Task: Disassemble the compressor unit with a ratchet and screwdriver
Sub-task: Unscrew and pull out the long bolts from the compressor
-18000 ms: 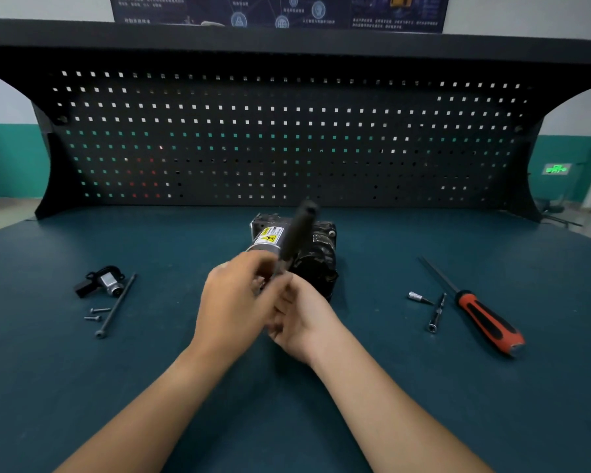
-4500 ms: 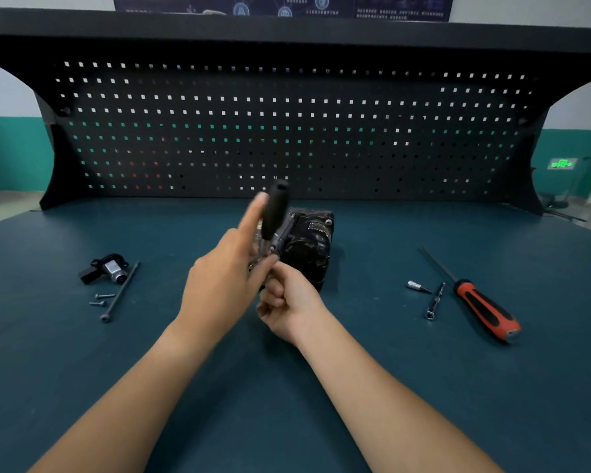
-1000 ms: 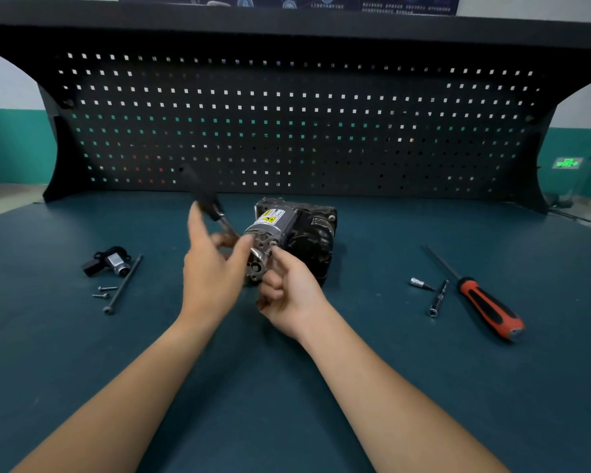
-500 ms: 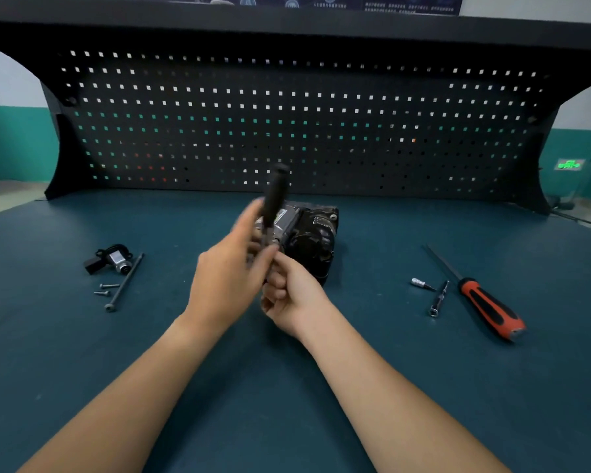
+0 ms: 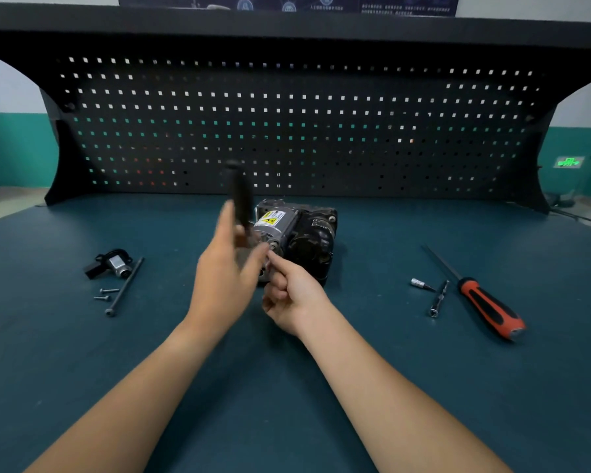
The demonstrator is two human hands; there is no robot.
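Note:
The compressor unit (image 5: 307, 240), black with a silver motor can and a yellow warning label, lies mid-bench. A black ratchet handle (image 5: 241, 196), blurred, stands up from the motor's near end and leans slightly left. My left hand (image 5: 222, 281) has straight fingers and a spread thumb lying against the handle's lower part. My right hand (image 5: 294, 298) has curled fingers, and its thumb and forefinger pinch the ratchet head at the motor's end face. The socket and bolt under it are hidden.
A red-and-black screwdriver (image 5: 488, 307), a socket extension (image 5: 437, 298) and a small bit (image 5: 418, 283) lie to the right. On the left are a removed black-and-silver part (image 5: 111, 264), a long bolt (image 5: 125, 286) and two small screws (image 5: 106, 293). A pegboard (image 5: 287, 131) backs the bench.
The ratchet handle swung from far left to upright and now tips back leftward, my left hand moving with it. My right hand stays at the ratchet head.

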